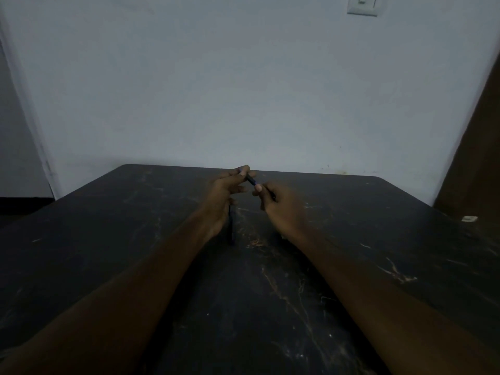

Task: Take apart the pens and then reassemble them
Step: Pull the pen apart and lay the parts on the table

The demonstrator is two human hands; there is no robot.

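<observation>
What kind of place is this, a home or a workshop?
Probably a plain room in a home: a dark marble-patterned table stands against a bare pale wall with a light switch. No workshop tools show.

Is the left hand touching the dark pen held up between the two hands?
Touching. In the head view the left hand pinches the upper end of the pen between thumb and fingertips, with no gap showing there.

I see a black counter [135, 239] veined in orange-tan marble, a dark bluish pen [251, 180], a pale grey-blue wall [216, 90].
</observation>
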